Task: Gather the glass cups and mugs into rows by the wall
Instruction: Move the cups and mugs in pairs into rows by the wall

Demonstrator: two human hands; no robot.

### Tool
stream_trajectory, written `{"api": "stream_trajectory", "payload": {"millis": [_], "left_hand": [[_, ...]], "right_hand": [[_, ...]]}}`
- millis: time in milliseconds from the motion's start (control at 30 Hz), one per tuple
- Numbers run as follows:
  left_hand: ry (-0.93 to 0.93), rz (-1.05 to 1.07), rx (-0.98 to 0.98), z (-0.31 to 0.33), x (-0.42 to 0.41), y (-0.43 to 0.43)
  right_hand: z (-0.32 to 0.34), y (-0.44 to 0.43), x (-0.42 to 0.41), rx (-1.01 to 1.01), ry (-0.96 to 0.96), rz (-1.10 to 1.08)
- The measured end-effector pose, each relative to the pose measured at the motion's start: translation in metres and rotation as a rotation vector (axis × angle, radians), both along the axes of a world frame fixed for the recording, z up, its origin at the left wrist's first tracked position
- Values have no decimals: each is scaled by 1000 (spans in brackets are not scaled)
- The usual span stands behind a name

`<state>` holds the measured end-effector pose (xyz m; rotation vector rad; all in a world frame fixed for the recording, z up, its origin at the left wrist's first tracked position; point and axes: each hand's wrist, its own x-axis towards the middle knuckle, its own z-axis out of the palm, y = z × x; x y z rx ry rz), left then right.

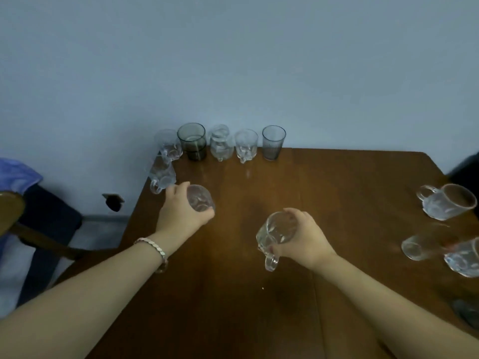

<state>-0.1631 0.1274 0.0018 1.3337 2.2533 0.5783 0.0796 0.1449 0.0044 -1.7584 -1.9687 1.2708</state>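
My left hand (182, 212) grips a clear glass cup (200, 198) over the brown table (337, 193), near a mug (162, 173) at the left edge. My right hand (302, 238) holds a handled glass mug (276, 233). Five glasses (245, 145) line the wall (233, 60); three more glasses (447, 204) sit far right.

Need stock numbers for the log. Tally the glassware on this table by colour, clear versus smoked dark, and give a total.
Clear glass: 9, counting the cup in the left hand and the mug in the right hand
Smoked dark glass: 2, the wide tumbler and the narrow tumbler by the wall
Total: 11; a dark blurred shape at the right edge is left out.
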Motion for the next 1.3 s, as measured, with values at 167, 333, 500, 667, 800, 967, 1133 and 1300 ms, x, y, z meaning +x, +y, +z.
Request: {"api": "stream_trajectory", "payload": {"millis": [167,333,500,667,800,967,1133,1300], "left_hand": [[206,-118,-90,-6,-53,64],[441,-229,-216,-24,-71,122],[550,-213,-230,-49,-90,155],[606,-242,-239,-62,-102,172],[645,-376,-272,-62,-110,179],[582,-425,-281,-61,-123,172],[572,-407,-269,-64,-120,166],[547,-383,-259,-64,-116,159]], "right_hand": [[-16,26,-67,-2,-24,-15],[-32,60,-107,28,-129,5],[-45,110,-140,84,-171,7],[-60,155,-170,84,-195,16],[-70,177,-190,92,-228,27],[-77,182,-203,124,-234,76],[-79,174,-203,87,-258,129],[-65,160,-191,4,-214,97]]}}
